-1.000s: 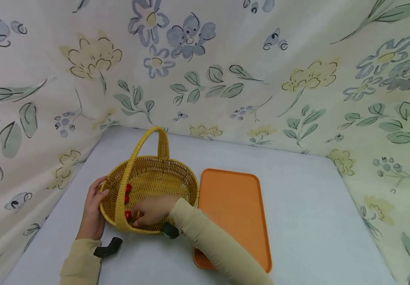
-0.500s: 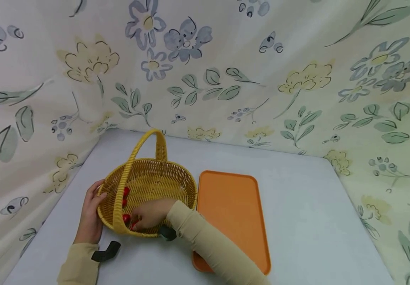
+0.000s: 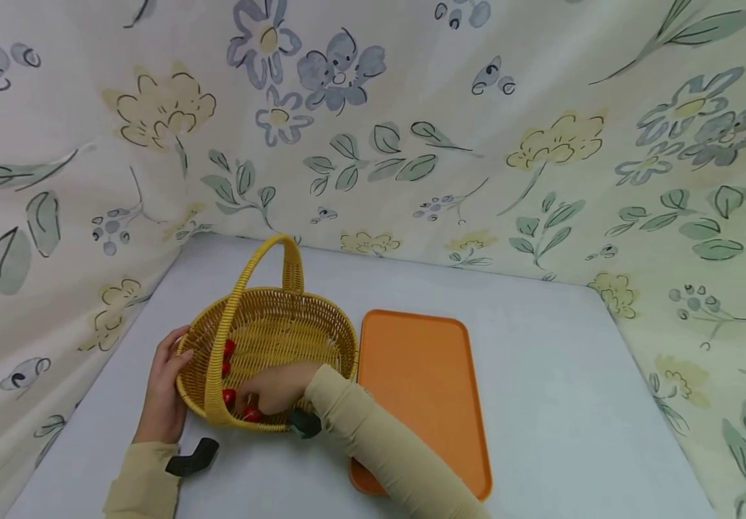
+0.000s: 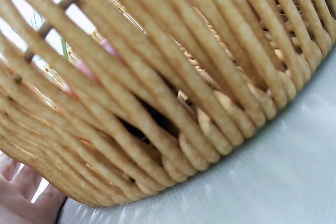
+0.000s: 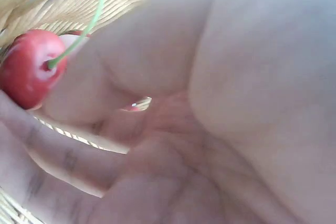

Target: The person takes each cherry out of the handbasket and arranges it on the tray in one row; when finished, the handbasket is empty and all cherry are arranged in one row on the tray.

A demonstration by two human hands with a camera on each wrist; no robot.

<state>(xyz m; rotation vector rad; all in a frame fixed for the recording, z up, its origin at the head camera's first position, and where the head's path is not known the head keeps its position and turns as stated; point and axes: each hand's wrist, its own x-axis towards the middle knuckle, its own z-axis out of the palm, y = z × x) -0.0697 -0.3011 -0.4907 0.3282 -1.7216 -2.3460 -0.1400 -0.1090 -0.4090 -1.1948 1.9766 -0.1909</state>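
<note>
A yellow wicker basket (image 3: pixel 282 303) with a tall arched handle stands on the left of the table. My left hand (image 3: pixel 168 378) holds its left side, thumb over the rim, fingers along the outer wall. Inside the basket is my right hand (image 3: pixel 278 388), low near the front. A red cherry (image 5: pixel 32 69) with a green stem sits between its thumb and finger in the right wrist view. From the head view this cherry (image 3: pixel 252 414) shows just below the fingers. Several other cherries lie along the basket's left side, one cherry (image 3: pixel 228 396) right beside the fingertips, partly behind the handle.
An orange tray (image 3: pixel 414 375) lies right of the basket, its lower part crossed by my right sleeve (image 3: pixel 392 440). White cloth (image 3: pixel 554 389) covers the table. Floral fabric (image 3: pixel 373 130) hangs behind it and at the sides. Each wrist carries a black camera mount (image 3: pixel 192 458).
A cherry hidden earlier by my right hand has come into sight under its fingers, which have shifted slightly. My left hand keeps its hold on the basket. The head view has moved a little.
</note>
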